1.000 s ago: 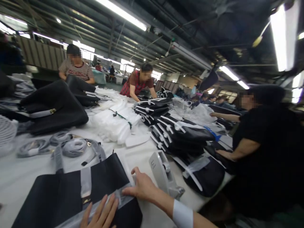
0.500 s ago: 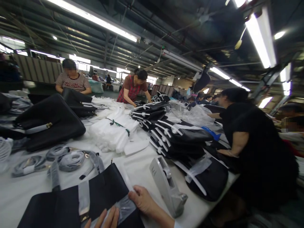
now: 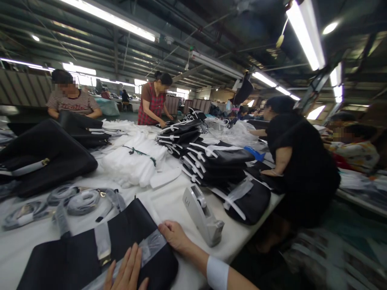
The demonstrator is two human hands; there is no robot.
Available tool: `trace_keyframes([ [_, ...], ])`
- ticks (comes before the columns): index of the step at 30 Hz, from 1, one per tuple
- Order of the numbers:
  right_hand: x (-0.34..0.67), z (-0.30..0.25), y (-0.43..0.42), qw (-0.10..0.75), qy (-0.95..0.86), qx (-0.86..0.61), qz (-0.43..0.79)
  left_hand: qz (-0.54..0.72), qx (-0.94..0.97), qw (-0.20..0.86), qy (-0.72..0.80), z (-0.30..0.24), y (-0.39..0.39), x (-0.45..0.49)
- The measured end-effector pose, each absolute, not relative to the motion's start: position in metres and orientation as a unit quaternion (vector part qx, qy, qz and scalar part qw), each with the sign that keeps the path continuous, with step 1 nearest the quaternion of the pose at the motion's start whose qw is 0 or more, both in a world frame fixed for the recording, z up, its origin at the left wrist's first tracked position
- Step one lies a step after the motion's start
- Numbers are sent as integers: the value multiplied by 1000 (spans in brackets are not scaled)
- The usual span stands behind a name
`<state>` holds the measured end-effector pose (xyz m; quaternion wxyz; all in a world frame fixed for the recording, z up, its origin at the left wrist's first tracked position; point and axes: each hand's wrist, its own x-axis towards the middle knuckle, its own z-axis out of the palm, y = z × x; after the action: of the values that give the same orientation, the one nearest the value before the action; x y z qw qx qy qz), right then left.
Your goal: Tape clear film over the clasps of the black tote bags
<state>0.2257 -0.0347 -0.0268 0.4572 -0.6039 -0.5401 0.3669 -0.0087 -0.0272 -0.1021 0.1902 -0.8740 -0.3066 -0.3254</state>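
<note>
A black handbag [image 3: 75,237] lies flat in front of me at the table's near edge, with a gold clasp and a strap wrapped in pale film. My left hand [image 3: 127,268] rests on it, fingers stretched out over a band of clear plastic film [image 3: 152,245]. At the bag's right edge, my right hand [image 3: 173,235] pinches the edge near the end of that film, thumb on top. A white band circles my right forearm. Just beyond that hand stands a grey tape dispenser [image 3: 202,217].
Coiled, wrapped straps [image 3: 83,201] lie behind the bag. A bundle of white padding [image 3: 130,165] sits further back, beside stacked black bags [image 3: 211,165]. Another black bag [image 3: 45,153] stands at left. A person in black [image 3: 298,161] leans on the table at right; two others work across it.
My view has swung to the right, shifting the scene leftward. The left hand shows more fully on the film, and more of the right forearm is visible. The right hand still pinches the bag's edge.
</note>
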Motion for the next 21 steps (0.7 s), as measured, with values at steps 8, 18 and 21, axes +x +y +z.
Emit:
trace_keyframes([
  [8,211,-11,-30,458,-559,-573,385,-192,-902,64,-381,-37,-51,-15],
  [18,230,-22,-9,409,-577,-606,363,-227,-800,96,-548,11,-74,-83],
  [21,232,-28,-6,407,-582,-612,349,-312,-698,58,-642,-6,-71,-120],
])
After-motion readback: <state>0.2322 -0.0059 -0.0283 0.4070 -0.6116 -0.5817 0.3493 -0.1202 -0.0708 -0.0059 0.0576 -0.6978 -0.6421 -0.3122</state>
